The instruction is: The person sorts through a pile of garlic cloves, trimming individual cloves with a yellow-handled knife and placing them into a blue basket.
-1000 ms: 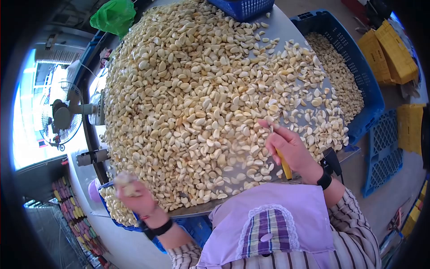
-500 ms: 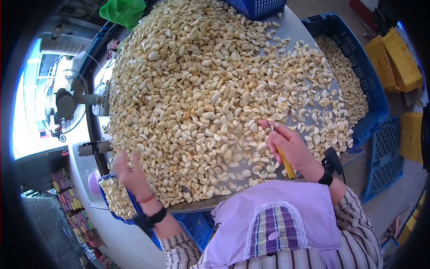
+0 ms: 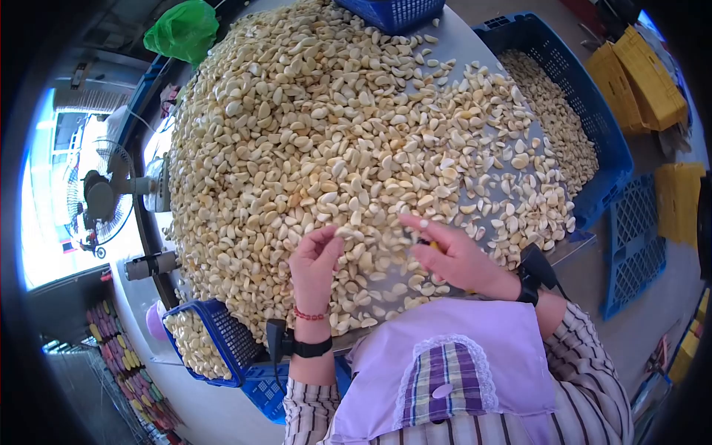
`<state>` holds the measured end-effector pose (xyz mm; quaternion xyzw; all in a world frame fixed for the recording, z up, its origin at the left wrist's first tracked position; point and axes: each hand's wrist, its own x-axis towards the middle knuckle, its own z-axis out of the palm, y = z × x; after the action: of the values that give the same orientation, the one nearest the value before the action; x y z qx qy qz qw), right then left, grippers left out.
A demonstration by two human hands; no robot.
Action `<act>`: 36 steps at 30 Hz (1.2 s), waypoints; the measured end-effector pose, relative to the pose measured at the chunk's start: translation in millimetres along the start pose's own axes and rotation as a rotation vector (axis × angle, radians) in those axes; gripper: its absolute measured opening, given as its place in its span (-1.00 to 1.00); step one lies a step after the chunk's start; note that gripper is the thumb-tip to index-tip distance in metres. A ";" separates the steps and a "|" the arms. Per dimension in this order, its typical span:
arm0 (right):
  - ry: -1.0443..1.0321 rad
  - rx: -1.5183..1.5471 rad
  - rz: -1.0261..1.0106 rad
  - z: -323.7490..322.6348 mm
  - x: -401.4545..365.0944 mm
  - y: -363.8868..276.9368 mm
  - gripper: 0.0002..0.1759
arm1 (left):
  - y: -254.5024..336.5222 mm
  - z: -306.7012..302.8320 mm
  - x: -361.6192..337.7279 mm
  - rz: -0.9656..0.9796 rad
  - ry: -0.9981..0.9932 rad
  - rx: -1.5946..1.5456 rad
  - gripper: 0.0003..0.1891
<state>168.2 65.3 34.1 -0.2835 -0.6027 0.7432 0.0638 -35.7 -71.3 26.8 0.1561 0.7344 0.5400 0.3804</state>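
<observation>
1. Over the table [image 3: 461,46], the left hand [image 3: 314,259] pinches a garlic clove [image 3: 344,233].
2. Above the table's nearer part, the right hand [image 3: 454,256] curls around a mostly hidden yellow tool [image 3: 434,244].
3. A careless wrist could sweep loose cloves [image 3: 345,324] off the table's near edge.

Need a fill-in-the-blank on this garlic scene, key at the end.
The left hand has a beaded bracelet at its wrist, coloured ____.
In the picture, the large blue crate lies to the ____ of the heaped garlic cloves.
The plastic bag at upper left is ____.

Missing words: red; right; green
</observation>
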 end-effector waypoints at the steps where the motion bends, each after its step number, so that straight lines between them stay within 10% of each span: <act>1: 0.009 -0.003 0.005 2.0 -0.1 0.2 -0.37 | -0.3 6.0 -6.0 -0.003 -0.009 -0.004 -0.81; 9: -0.090 -0.084 -0.142 12.9 3.7 14.3 -0.39 | -1.4 37.6 -44.1 0.257 -0.116 0.053 -0.84; 16: -0.012 0.226 0.227 -8.9 5.4 6.9 -0.48 | 11.8 16.8 -10.2 0.109 -0.253 -0.911 -0.85; 19: -0.035 0.259 0.208 -10.5 5.9 1.7 -0.50 | -4.6 -9.9 42.0 0.074 0.036 -0.289 -0.79; 21: -0.040 0.246 0.195 -11.0 7.7 3.8 -0.49 | -6.7 -6.5 71.0 0.567 0.114 1.022 -0.79; 25: -0.036 0.284 0.156 -15.4 5.8 8.4 -0.44 | 9.7 3.1 73.3 0.407 0.036 1.082 -0.80; 28: -0.015 0.253 0.155 -18.0 2.0 -0.6 -0.43 | 22.3 10.6 54.4 -0.133 -0.079 0.187 -0.89; 36: -0.110 0.079 -0.159 0.7 5.1 18.4 -0.47 | -7.3 43.2 -3.2 -0.202 -0.616 -0.627 -0.79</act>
<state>168.1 62.0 15.3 -0.1907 -0.5962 0.7733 0.1004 -0.8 -46.9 15.9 0.1144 0.3993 0.6251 0.6609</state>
